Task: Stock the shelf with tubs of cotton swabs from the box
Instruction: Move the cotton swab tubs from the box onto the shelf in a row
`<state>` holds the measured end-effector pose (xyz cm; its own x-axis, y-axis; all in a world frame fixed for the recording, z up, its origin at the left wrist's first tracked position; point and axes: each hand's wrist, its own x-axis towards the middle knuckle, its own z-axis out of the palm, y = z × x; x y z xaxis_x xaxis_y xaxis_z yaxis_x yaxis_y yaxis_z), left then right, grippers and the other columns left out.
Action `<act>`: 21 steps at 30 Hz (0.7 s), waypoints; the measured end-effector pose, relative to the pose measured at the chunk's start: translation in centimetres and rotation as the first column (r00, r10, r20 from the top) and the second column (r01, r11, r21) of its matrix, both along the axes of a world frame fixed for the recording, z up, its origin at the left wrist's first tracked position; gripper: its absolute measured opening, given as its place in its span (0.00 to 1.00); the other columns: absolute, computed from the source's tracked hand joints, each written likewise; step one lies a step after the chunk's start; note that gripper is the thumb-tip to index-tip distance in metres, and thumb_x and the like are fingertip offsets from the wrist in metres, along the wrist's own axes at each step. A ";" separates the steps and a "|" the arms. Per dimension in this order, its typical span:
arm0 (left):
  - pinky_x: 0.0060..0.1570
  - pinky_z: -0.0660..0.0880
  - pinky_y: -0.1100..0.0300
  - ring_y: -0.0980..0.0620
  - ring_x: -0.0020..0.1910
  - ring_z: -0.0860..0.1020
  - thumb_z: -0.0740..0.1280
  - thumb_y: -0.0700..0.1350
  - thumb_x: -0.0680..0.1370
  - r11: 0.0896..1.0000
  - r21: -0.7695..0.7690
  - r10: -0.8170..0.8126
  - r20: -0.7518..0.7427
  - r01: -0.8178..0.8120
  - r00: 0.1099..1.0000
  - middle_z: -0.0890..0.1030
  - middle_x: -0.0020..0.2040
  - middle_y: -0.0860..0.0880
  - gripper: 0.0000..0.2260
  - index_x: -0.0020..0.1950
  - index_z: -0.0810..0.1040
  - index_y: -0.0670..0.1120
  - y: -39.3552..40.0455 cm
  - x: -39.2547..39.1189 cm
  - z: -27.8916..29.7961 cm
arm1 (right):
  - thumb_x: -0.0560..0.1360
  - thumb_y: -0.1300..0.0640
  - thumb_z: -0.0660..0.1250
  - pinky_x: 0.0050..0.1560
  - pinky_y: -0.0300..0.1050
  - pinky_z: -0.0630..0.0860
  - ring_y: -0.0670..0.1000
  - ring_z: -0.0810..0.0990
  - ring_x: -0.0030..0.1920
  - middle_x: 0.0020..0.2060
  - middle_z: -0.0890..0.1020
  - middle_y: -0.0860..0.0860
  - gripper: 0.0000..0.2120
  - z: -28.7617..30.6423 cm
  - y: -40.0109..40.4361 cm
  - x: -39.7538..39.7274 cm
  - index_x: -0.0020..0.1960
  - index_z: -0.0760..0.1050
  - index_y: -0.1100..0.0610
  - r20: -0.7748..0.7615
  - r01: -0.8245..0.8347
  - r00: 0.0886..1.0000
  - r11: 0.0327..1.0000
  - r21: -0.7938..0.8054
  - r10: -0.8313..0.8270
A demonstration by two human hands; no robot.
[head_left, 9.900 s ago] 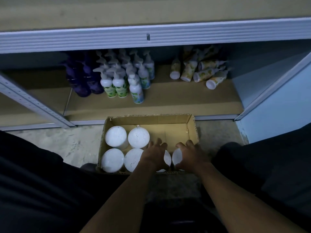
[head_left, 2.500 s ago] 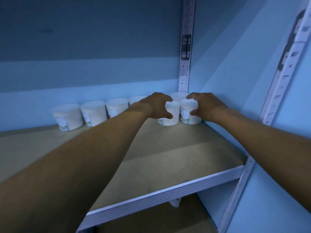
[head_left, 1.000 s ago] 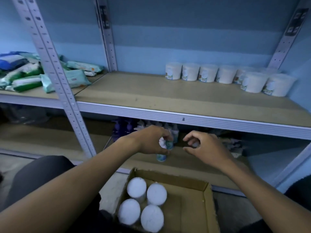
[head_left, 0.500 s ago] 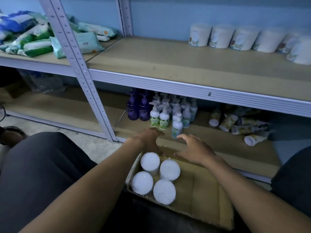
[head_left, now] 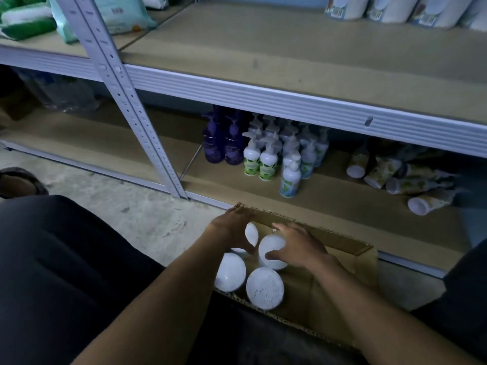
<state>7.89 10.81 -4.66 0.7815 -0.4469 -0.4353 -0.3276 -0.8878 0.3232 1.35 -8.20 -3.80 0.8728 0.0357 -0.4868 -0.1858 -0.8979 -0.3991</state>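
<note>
At the lower centre of the frame a cardboard box sits on the floor in front of the shelving, and four white-lidded tubs of cotton swabs are left in it, all crowded into its left half while the right half shows bare cardboard. The near-left tub and the near-right tub stand untouched. The left hand reaches over the far-left tub, its fingers curled down around the lid's left and far edge and the thumb at the near rim, so it reads as a closing grasp on that tub, though the fingertips are hidden behind the hand. Just to its right, the right hand covers the far-right tub, fingers spread wide over the lid's right side and the thumb hooked at the near edge; whether it has tightened enough to lift I cannot tell. Neither tub looks raised from the box yet. At the upper right of the frame, a row of tubs already stands at the back of the middle shelf, with plenty of bare board in front and to the left. Judging by this, the stocking is well along: these two, then the last two.
</note>
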 end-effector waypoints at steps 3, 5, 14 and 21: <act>0.68 0.70 0.51 0.46 0.74 0.65 0.79 0.57 0.64 1.000 0.005 0.000 -0.006 0.000 1.000 0.65 0.77 0.49 0.45 0.77 0.64 0.54 -0.1 0.0 -1.7 | 0.67 0.37 0.75 0.66 0.52 0.71 0.55 0.65 0.74 0.77 0.62 0.49 0.45 -1.4 0.2 0.2 0.79 0.59 0.42 -0.048 0.010 0.999 1.000 0.004 -0.010; 0.70 0.69 0.48 0.44 0.76 0.62 0.78 0.57 0.66 0.999 0.045 -0.020 -0.029 0.021 0.999 0.61 0.78 0.48 0.44 0.78 0.63 0.52 -0.2 0.1 -2.9 | 0.67 0.37 0.75 0.65 0.51 0.71 0.56 0.67 0.73 0.76 0.63 0.49 0.46 -2.0 0.5 0.4 0.78 0.59 0.43 -0.061 0.010 0.998 1.000 0.016 -0.009; 0.65 0.73 0.45 0.41 0.74 0.61 0.77 0.56 0.69 0.986 0.153 -0.068 0.004 0.066 0.998 0.60 0.76 0.47 0.41 0.77 0.63 0.53 -0.8 0.1 -5.1 | 0.66 0.36 0.75 0.60 0.50 0.72 0.57 0.69 0.68 0.73 0.62 0.46 0.41 -4.3 1.7 0.5 0.75 0.62 0.43 -0.063 0.037 0.997 0.999 0.003 -0.036; 0.63 0.73 0.47 0.41 0.73 0.62 0.76 0.54 0.70 0.990 0.136 -0.039 0.029 0.035 0.999 0.60 0.76 0.47 0.38 0.76 0.63 0.54 -0.8 -0.2 -5.5 | 0.68 0.37 0.74 0.60 0.51 0.73 0.58 0.67 0.68 0.72 0.62 0.47 0.39 -5.4 2.2 0.3 0.74 0.62 0.43 -0.007 0.035 0.999 0.998 -0.045 -0.036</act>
